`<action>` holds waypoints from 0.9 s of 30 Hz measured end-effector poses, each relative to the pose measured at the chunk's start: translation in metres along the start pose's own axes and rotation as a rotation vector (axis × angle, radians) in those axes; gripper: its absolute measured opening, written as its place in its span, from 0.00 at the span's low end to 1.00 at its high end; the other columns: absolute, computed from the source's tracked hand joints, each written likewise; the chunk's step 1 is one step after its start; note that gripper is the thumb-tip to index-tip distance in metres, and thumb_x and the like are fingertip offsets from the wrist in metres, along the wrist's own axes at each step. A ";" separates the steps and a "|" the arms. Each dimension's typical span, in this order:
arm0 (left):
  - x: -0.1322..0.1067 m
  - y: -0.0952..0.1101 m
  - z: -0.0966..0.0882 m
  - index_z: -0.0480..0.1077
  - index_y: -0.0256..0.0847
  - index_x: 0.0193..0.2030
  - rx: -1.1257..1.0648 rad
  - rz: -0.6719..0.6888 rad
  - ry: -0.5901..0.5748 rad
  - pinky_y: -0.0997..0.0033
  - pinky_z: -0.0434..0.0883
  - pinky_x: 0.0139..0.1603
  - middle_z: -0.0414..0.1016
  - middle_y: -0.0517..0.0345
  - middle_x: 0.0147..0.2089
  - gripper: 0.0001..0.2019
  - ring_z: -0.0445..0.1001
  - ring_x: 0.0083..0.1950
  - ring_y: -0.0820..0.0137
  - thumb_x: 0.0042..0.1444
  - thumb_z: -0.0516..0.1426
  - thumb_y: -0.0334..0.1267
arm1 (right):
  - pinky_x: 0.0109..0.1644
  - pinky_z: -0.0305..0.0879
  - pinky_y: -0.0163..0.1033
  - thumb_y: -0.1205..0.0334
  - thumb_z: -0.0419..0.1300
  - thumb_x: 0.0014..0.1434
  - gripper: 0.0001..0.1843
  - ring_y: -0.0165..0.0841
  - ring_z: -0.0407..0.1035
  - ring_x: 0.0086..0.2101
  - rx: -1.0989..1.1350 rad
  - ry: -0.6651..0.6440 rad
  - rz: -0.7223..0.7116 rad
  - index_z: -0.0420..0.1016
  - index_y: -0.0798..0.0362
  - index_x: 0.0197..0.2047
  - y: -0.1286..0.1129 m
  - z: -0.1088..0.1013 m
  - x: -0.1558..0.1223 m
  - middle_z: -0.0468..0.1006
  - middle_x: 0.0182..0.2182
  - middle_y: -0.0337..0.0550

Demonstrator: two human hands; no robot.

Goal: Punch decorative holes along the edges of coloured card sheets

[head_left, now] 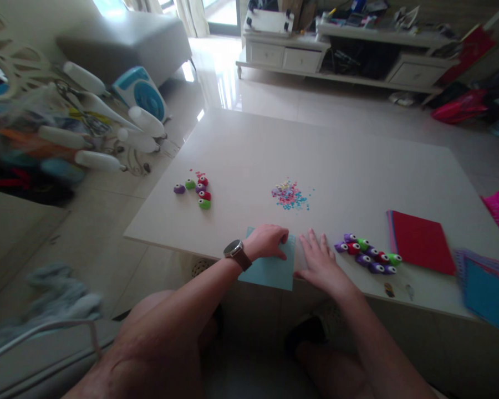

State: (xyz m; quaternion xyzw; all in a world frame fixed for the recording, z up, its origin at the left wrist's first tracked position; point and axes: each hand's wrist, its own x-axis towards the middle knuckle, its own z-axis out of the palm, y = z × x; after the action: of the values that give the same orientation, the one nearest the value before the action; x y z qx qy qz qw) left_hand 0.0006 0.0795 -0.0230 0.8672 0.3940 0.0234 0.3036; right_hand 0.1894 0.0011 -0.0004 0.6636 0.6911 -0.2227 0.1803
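A light blue sheet of paper [270,274] lies at the table's near edge, its lower part jutting past the edge. My left hand [270,242], with a watch at the wrist, rests over its upper part, fingers curled and thumb apart from the index finger. Nothing shows between them; the underside of the hand is hidden. Just right of the sheet, my right hand [322,263] lies flat on the table, fingers spread. Beside it sit several small red, green and purple craft punches [372,252] with white round tops. Beyond both hands is a pile of coloured paper bits [289,194].
More punches [203,194] stand at the table's left, near a few red bits [198,173]. To the right lie a stack of red paper [424,244] and blue sheets [488,291] overhanging the edge. Two small objects [399,291] lie by the near edge.
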 end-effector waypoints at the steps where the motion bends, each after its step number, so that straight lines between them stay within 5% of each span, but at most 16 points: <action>1: 0.000 0.000 0.000 0.73 0.43 0.40 -0.001 -0.002 -0.002 0.70 0.61 0.34 0.78 0.60 0.37 0.20 0.74 0.37 0.67 0.45 0.71 0.50 | 0.71 0.48 0.65 0.52 0.68 0.55 0.57 0.63 0.27 0.73 0.000 0.002 -0.002 0.42 0.54 0.79 0.000 0.001 0.000 0.28 0.77 0.53; 27: 0.000 0.000 0.001 0.73 0.43 0.40 0.010 0.005 -0.002 0.70 0.61 0.34 0.78 0.60 0.37 0.21 0.74 0.37 0.67 0.44 0.72 0.50 | 0.70 0.50 0.67 0.51 0.68 0.54 0.58 0.63 0.27 0.73 0.002 0.011 -0.005 0.42 0.53 0.79 0.003 0.004 0.002 0.28 0.77 0.53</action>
State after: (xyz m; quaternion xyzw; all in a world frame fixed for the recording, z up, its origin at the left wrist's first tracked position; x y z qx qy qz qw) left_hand 0.0009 0.0795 -0.0237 0.8697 0.3919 0.0214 0.2994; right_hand 0.1916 0.0007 -0.0051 0.6632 0.6935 -0.2203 0.1752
